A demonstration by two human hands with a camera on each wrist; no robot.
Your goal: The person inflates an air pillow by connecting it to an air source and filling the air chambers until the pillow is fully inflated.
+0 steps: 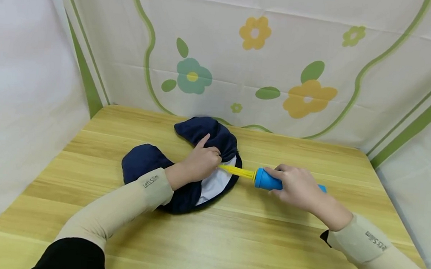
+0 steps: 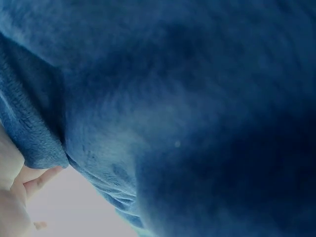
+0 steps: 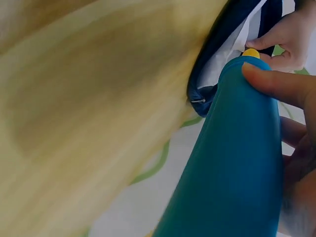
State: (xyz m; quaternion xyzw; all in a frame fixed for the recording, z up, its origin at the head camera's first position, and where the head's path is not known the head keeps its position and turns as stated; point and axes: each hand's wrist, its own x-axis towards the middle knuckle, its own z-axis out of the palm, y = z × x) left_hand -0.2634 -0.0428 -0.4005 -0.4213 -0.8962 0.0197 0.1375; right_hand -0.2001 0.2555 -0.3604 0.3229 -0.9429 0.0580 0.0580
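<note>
A navy U-shaped neck pillow (image 1: 144,161) lies on the table, its cover parted over a white inner part (image 1: 215,185). My left hand (image 1: 202,162) pinches the white inner part where the yellow nozzle (image 1: 240,171) meets it; whether the nozzle tip sits inside a valve is hidden by the fingers. From the right, my right hand (image 1: 297,187) grips the blue hand pump (image 1: 267,179), holding it roughly level. In the right wrist view, the pump barrel (image 3: 232,153) points toward the left fingers. Blurred navy plush (image 2: 197,89) fills most of the left wrist view.
The wooden table (image 1: 228,246) carries the pillow. Behind it hangs a white curtain (image 1: 224,37) with printed flowers, and more white cloth (image 1: 23,92) closes the left and right sides.
</note>
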